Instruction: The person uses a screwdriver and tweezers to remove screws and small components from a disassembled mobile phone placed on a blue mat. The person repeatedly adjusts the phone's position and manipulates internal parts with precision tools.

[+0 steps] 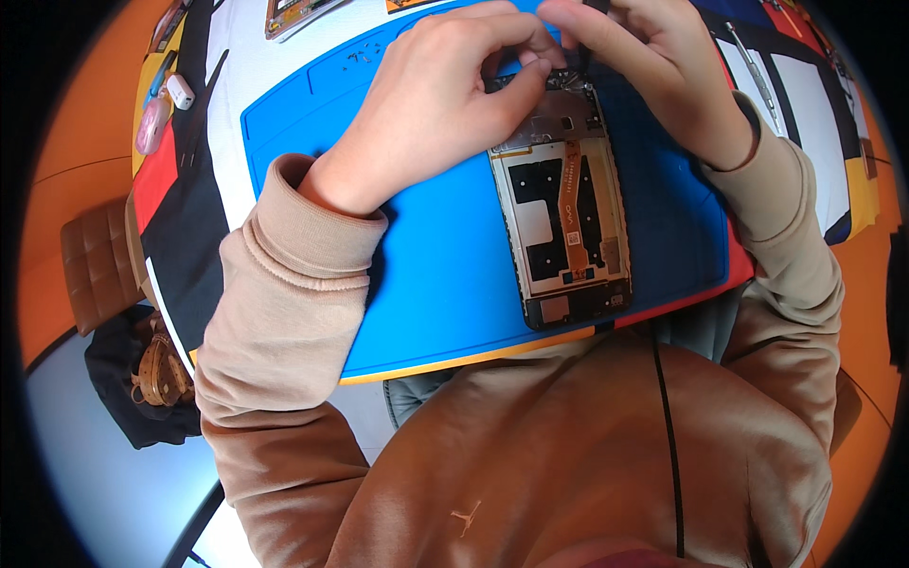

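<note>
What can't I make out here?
Head view:
Opened black rectangular phone: top end partly hidden by the bare left hand and bare right hand.
Slim dark item at the right hand: partly covered by it, kind unclear.
Tiny dark pieces on the blue mat: too small to identify.
Flat silver-edged device: cut off by top edge.

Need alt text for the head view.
A person's left hand and right hand meet at the top end of an opened phone on a blue mat. Tiny dark parts lie on the mat at upper left; a slim silver tool lies at upper right.
</note>
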`<action>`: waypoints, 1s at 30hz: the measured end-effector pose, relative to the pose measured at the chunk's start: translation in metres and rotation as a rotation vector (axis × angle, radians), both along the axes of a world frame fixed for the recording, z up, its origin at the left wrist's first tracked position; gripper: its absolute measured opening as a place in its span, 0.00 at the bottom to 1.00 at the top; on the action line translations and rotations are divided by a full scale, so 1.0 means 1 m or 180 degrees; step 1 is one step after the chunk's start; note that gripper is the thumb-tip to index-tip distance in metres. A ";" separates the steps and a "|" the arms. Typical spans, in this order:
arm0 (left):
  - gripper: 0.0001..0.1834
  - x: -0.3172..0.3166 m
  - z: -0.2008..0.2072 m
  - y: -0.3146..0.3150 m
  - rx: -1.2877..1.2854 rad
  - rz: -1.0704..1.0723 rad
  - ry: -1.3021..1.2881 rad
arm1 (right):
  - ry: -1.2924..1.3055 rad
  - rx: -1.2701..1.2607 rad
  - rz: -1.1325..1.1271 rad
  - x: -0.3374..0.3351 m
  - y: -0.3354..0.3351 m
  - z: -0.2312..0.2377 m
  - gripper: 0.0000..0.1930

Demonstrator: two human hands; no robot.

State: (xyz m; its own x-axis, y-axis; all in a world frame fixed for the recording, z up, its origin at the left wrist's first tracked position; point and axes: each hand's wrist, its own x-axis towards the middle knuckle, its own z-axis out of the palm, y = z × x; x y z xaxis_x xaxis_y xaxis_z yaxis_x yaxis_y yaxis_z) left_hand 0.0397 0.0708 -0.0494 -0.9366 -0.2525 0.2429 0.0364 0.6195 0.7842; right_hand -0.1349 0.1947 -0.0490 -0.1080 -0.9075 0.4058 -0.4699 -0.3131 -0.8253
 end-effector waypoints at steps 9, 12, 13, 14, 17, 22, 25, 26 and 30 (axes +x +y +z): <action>0.08 -0.006 -0.006 -0.001 0.0099 -0.0178 0.0479 | -0.1142 0.0594 0.0225 0.000 -0.010 -0.005 0.11; 0.07 -0.003 0.000 0.001 0.0107 -0.0054 0.0157 | -0.1268 0.0562 0.0289 0.000 -0.011 -0.008 0.11; 0.07 0.000 0.003 0.003 0.0109 0.0046 -0.0114 | -0.1340 0.0516 0.0319 0.000 -0.011 -0.008 0.11; 0.07 0.002 0.006 0.005 0.0073 0.0033 -0.0048 | -0.1413 0.0471 0.0348 0.001 -0.011 -0.008 0.12; 0.07 0.007 0.011 0.008 -0.0013 0.0037 0.0005 | -0.1526 0.0503 0.0369 0.003 -0.011 -0.007 0.13; 0.07 0.000 0.003 0.002 0.0027 -0.0009 0.0070 | -0.0893 0.0635 0.0420 -0.003 -0.012 -0.003 0.14; 0.07 -0.002 -0.002 0.000 0.0041 -0.0058 0.0102 | -0.0598 0.0620 0.0400 -0.004 -0.015 -0.001 0.13; 0.07 -0.001 -0.002 0.000 0.0063 -0.0026 0.0081 | -0.0457 0.0620 0.0366 -0.003 -0.014 0.001 0.13; 0.08 0.005 0.002 0.004 -0.0007 0.0056 0.0004 | 0.0400 0.0298 0.0206 -0.001 -0.004 0.009 0.11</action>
State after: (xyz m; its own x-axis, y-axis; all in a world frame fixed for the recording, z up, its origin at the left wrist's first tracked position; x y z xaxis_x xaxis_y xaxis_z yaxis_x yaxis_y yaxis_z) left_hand 0.0445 0.0748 -0.0470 -0.9318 -0.2682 0.2445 0.0265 0.6217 0.7828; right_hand -0.1360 0.1907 -0.0403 -0.0020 -0.9455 0.3257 -0.5526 -0.2704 -0.7883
